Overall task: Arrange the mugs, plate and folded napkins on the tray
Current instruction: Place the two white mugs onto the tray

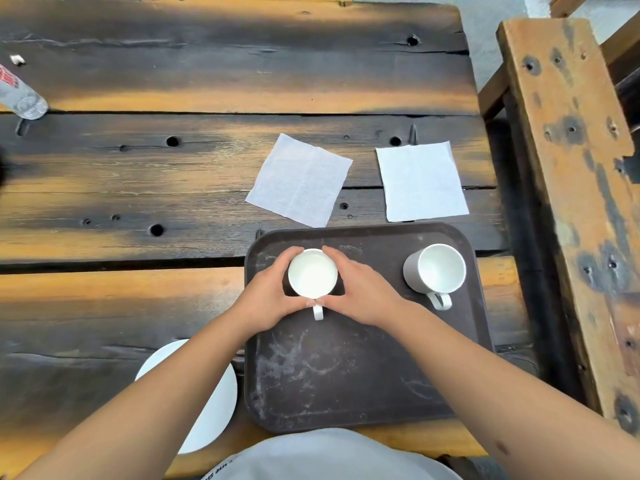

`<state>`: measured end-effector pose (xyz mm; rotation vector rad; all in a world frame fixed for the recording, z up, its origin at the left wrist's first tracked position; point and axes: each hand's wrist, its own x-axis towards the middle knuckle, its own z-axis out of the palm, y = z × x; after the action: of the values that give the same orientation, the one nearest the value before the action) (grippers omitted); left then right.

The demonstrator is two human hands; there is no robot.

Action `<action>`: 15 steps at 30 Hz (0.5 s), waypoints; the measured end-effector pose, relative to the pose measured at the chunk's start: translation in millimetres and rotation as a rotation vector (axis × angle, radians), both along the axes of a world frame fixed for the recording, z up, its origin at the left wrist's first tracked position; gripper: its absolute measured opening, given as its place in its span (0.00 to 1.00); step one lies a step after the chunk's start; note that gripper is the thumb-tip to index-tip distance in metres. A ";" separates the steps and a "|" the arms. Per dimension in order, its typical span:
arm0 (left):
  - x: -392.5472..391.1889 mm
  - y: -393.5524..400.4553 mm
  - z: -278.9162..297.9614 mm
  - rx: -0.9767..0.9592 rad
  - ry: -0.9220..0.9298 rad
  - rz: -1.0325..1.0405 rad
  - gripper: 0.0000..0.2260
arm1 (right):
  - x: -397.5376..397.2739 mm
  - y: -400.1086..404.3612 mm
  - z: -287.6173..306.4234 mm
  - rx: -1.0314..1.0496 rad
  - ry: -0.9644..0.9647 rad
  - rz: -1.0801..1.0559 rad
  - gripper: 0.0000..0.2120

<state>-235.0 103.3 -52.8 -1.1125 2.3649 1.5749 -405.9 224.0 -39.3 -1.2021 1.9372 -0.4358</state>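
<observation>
A dark brown tray (349,382) lies on the wooden table in front of me. A white mug (312,273) stands upright at the tray's far left, handle toward me. My left hand (268,296) and my right hand (360,289) cup it from both sides. A second grey-and-white mug (436,268) stands at the tray's far right, handle toward me. A white plate (211,410) rests on the table left of the tray, partly hidden by my left forearm. Two unfolded white napkins (299,180) (420,181) lie flat on the table beyond the tray.
A clear plastic bottle (19,93) lies at the far left edge of the table. A wooden bench (571,168) runs along the right side. The table top (138,188) has dark knot holes and gaps between planks.
</observation>
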 end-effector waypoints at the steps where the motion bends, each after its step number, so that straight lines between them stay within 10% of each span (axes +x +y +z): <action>1: 0.2 1.1 0.0 -0.009 -0.005 -0.002 0.39 | 0.2 1.1 -0.8 0.000 -0.002 0.000 0.42; 15: 1.4 10.3 -0.4 -0.031 -0.032 -0.031 0.43 | 7.6 6.5 -0.9 -0.011 -0.077 -0.101 0.39</action>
<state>-233.6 113.6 -53.2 -1.0929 2.3822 1.5043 -398.3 230.5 -40.3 -1.0822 1.9369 -0.5381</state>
